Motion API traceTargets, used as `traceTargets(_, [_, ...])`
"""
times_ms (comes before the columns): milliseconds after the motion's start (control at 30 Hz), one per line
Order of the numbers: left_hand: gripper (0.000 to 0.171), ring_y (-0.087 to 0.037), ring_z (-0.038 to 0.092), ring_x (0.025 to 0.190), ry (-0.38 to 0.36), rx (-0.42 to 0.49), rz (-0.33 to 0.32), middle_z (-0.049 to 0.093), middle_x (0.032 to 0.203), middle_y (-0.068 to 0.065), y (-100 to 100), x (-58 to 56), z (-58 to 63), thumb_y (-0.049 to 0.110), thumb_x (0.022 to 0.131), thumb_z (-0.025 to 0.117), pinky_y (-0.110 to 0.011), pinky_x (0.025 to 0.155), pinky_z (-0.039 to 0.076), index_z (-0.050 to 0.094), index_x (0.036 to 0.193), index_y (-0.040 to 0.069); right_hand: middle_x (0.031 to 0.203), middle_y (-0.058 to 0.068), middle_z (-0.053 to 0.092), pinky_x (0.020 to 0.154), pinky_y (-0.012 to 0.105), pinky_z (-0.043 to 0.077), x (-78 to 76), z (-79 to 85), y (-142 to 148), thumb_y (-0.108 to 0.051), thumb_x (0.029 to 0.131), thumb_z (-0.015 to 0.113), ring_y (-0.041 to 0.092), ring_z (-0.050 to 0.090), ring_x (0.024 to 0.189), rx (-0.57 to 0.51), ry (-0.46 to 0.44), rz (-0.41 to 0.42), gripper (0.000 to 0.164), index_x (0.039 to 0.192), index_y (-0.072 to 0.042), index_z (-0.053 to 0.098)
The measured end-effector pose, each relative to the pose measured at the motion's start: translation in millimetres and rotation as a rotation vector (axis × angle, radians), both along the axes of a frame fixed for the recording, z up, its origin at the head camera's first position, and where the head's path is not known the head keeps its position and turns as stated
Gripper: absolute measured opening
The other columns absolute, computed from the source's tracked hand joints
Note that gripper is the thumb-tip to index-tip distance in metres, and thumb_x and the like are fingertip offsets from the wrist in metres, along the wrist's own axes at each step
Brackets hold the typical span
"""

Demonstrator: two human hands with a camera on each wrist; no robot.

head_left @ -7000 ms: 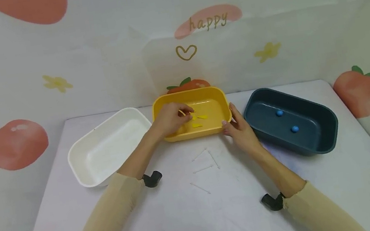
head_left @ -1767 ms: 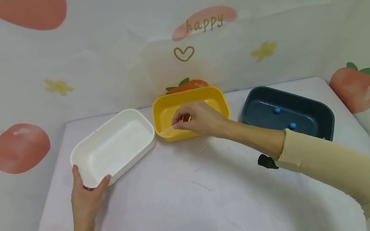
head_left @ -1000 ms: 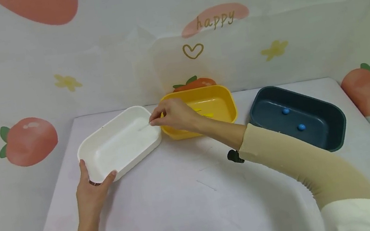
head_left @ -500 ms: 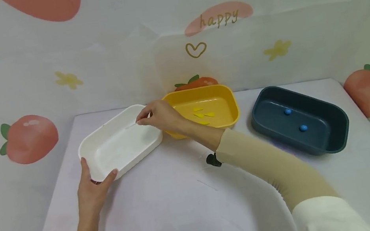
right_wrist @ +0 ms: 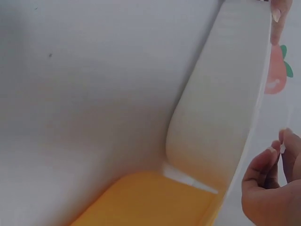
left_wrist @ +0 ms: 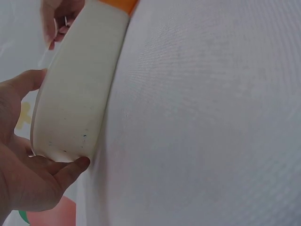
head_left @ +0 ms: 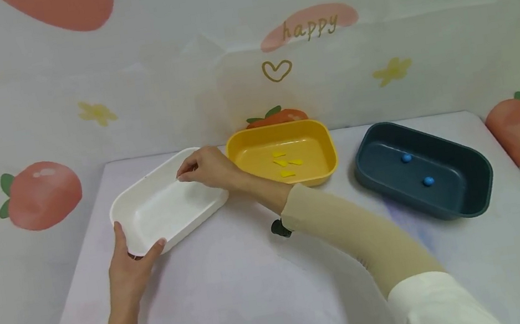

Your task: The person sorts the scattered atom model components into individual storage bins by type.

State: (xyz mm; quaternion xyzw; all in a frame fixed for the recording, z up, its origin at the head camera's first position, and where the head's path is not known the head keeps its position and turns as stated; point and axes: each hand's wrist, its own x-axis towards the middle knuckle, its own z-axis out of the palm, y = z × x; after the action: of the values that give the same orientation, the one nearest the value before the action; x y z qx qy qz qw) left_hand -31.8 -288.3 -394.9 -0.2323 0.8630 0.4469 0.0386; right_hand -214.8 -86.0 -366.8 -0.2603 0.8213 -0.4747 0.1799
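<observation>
My right hand (head_left: 207, 167) is over the far right part of the white basin (head_left: 166, 209), thumb and fingertips pinching a thin white stick that looks like a cotton swab (right_wrist: 282, 149). Its white tip shows between the fingers in the right wrist view; in the head view the hand mostly hides it. At the basin's near left corner, my left hand (head_left: 127, 274) grips the wall, thumb on the near side and fingers on the end. The left wrist view has those fingers (left_wrist: 70, 172) against the outside of the basin (left_wrist: 75, 89).
Beside the white basin stands a yellow basin (head_left: 318, 167) holding several small yellow pieces (head_left: 281, 162). Farther right, a dark blue basin (head_left: 469, 209) contains two blue balls (head_left: 406, 157). A patterned cloth (head_left: 153, 88) hangs behind the table (head_left: 240, 299).
My left hand has gone from the yellow basin to the white one. My right hand has left the yellow basin's edge, taken a thin white stick and carried it left over the white basin.
</observation>
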Motion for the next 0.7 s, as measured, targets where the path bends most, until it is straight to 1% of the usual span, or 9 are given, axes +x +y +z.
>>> traceTargets(33, [0.107,-0.033,0.034,0.142,0.003,-0.010,-0.004,0.012,0.164,-0.007,0,-0.7,-0.1,0.042,0.088,0.074,-0.033,0.108,0.036,-0.007,0.157,0.031,0.090,-0.011,0.072,0.072,0.017,0.047,0.2,-0.7,-2,-0.023,0.092,0.072,0.008,0.058,0.084,0.003,0.009,0.004,0.013,0.099,-0.015,0.079])
traceTargets(100, [0.107,-0.035,0.032,0.143,0.011,-0.025,-0.012,0.012,0.164,-0.009,-1,-2.2,-0.1,0.042,0.089,0.074,-0.047,0.111,0.034,-0.007,0.157,0.028,0.089,-0.010,0.072,0.071,0.017,0.047,0.5,-2.8,-6,-0.023,0.093,0.072,0.008,0.058,0.083,0.006,0.024,0.011,0.012,0.098,-0.014,0.079])
traceTargets(167, [0.108,-0.036,0.029,0.144,0.021,-0.037,-0.011,0.011,0.164,-0.010,-2,-3.2,-0.1,0.041,0.089,0.074,-0.053,0.111,0.031,-0.007,0.158,0.026,0.087,-0.010,0.072,0.070,0.017,0.046,1.3,-4.6,-11,-0.023,0.093,0.072,0.008,0.058,0.081,0.008,0.027,0.011,0.012,0.097,-0.014,0.079])
traceTargets(233, [0.108,-0.036,0.026,0.146,0.027,-0.044,-0.005,0.009,0.164,-0.009,-2,-3.3,-0.2,0.039,0.088,0.075,-0.053,0.112,0.029,-0.006,0.158,0.024,0.086,-0.010,0.071,0.069,0.017,0.046,2.0,-7.2,-16,-0.022,0.092,0.073,0.008,0.058,0.080,0.013,0.016,0.009,0.012,0.096,-0.013,0.079])
traceTargets(467, [0.109,-0.034,0.032,0.143,0.008,-0.019,0.018,0.013,0.164,-0.009,-1,-1.7,-2.2,0.037,0.087,0.076,-0.051,0.110,0.034,-0.007,0.158,0.027,0.083,-0.012,0.069,0.068,0.016,0.046,1.9,-18.5,-32,-0.023,0.092,0.072,0.008,0.057,0.080,0.080,-0.039,-0.016,0.010,0.095,-0.016,0.078])
traceTargets(700, [0.107,-0.034,0.032,0.143,0.030,-0.048,0.028,0.015,0.163,-0.011,-1,-1.7,-5.4,0.037,0.087,0.076,-0.050,0.111,0.032,-0.003,0.158,0.026,0.084,-0.011,0.070,0.069,0.016,0.043,-1.4,-27.0,-40,-0.024,0.092,0.073,0.007,0.057,0.080,0.114,-0.072,-0.010,0.010,0.095,-0.016,0.079])
